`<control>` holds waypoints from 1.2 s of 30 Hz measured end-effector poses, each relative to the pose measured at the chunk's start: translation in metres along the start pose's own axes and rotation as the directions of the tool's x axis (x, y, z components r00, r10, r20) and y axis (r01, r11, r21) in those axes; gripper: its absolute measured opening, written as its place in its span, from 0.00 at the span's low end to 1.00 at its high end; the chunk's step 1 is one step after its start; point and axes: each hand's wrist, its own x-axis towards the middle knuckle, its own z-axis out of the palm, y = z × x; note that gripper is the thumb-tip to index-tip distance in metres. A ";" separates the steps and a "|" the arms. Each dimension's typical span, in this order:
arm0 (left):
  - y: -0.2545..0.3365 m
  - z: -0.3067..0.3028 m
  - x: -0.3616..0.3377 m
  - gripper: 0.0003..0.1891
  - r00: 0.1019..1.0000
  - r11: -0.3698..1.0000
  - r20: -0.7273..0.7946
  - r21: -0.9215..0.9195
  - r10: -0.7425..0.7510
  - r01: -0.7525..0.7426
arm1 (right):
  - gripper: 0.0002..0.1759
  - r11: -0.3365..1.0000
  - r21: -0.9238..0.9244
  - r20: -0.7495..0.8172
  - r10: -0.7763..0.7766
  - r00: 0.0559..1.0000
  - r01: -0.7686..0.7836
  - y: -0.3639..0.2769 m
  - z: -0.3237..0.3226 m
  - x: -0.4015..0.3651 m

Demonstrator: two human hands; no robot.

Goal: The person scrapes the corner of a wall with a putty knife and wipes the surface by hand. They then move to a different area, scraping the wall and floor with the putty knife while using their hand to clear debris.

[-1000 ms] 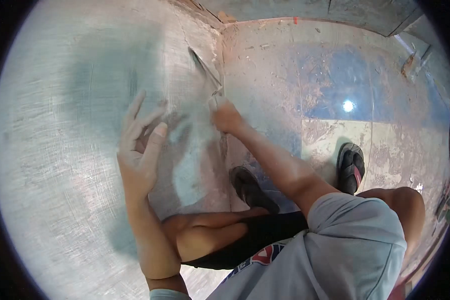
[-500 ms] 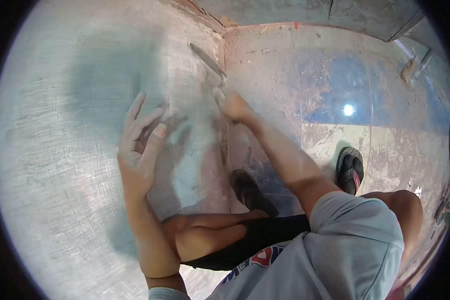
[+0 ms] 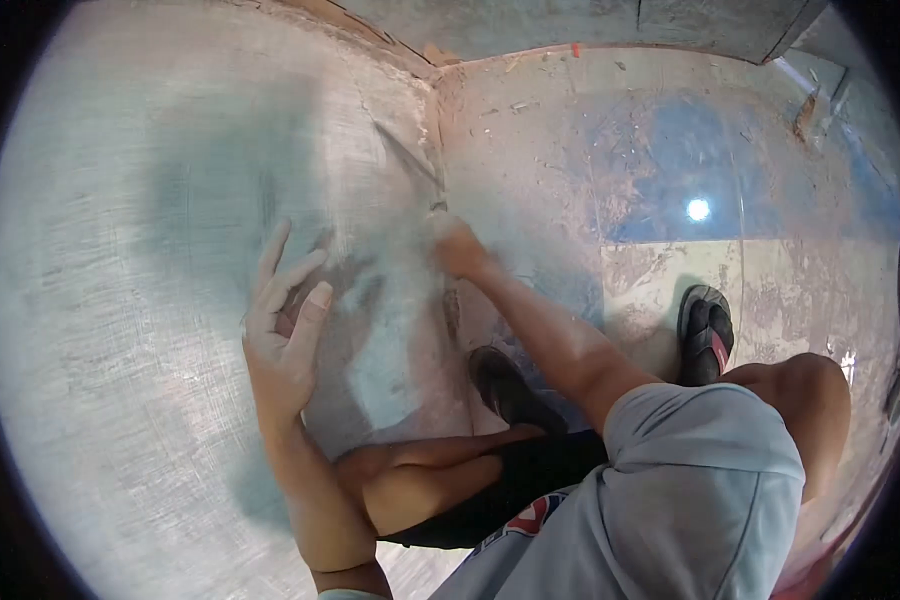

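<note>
My right hand (image 3: 455,247) is closed around the handle of a scraper, just left of the corner where the pale wall meets the floor. Its long, thin dark blade (image 3: 408,155) slants up and left from the fist, lying close along the wall surface. Whitish dust hazes the area around the fist. Lower on the left, my left hand (image 3: 288,310) holds nothing, its dust-whitened fingers apart and slightly bent in front of the pale wall (image 3: 110,330). Shadows of hand and arm fall on the wall between the two hands.
Worn blue and cream patches mark the floor (image 3: 660,165), with small debris scattered along its far side. A grey panel (image 3: 570,22) closes off the back. My sandalled feet (image 3: 705,330) stand on the floor, one beside the wall's base (image 3: 450,330).
My right hand and the scraper have moved down along the wall toward me. The left hand has shifted slightly down and stays open. The view has tilted a little.
</note>
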 end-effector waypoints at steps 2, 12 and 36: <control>0.006 0.000 -0.001 0.15 1.000 1.000 -0.009 -0.005 -0.024 0.024 | 0.15 0.996 0.051 0.218 0.061 0.974 -0.073 0.041 0.009 -0.003; 0.004 0.004 0.001 0.15 0.999 1.000 0.032 -0.002 0.020 -0.020 | 0.13 0.554 0.389 0.301 0.678 0.670 -0.736 -0.034 -0.041 0.018; 0.005 0.009 -0.002 0.18 0.996 0.986 0.090 -0.168 -0.001 0.016 | 0.23 0.764 0.589 0.083 0.268 0.960 -0.264 -0.056 -0.035 0.006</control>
